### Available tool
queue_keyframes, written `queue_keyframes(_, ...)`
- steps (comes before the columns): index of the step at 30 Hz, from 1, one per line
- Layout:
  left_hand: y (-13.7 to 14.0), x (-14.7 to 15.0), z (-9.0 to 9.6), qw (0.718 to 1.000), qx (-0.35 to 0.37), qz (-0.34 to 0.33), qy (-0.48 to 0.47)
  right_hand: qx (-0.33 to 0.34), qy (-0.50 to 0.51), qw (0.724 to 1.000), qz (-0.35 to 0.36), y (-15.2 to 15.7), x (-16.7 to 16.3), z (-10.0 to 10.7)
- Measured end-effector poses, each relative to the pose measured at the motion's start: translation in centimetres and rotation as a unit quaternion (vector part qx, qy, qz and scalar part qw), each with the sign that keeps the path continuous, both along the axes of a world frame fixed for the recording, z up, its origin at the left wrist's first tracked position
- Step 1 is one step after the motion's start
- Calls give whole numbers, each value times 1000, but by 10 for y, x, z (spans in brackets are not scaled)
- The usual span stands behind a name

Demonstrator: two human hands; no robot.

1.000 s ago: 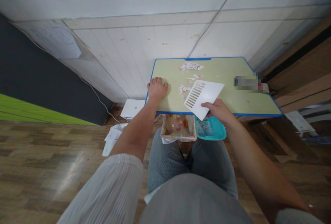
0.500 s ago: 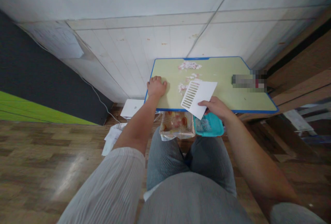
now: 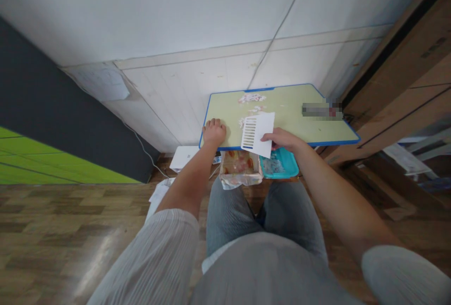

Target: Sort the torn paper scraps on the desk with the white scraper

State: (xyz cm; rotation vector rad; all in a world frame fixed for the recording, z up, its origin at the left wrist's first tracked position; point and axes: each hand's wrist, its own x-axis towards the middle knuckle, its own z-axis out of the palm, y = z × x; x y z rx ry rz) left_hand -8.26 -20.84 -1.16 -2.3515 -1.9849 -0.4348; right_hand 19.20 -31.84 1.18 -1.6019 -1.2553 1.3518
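Control of the slotted white card [image 3: 259, 132] likely comes best from its plain end, where the right hand [image 3: 281, 139] pinches it, thumb on top, leaving the slots unobstructed. Its near corner overhangs the front edge of the bench [image 3: 292, 103]; a level, low hold should avoid scattering the paper scraps [image 3: 241, 122] beside it. The left hand [image 3: 214, 132], palm down, nothing visibly held, can steady the bench.
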Motion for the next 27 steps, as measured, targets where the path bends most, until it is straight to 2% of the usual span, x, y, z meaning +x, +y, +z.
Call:
queue_keyframes(6, -27, -13, -3, 1000, -9, -25, 10, 1, 2, 1000, 0, 0, -2, 4)
queue_keyframes(16, -27, -14, -2, 999, -22, -33, 7, -6, -10, 1000, -21, 3, -4, 3)
queue_keyframes(22, -32, -14, -1, 1000, -6, -24, -1, -5, -31, 999, 14, 2, -2, 1)
queue_keyframes(27, -30, -15, -5, 999, 13, -27, -17, -26, -41, 997, 53, 13, 0, 5)
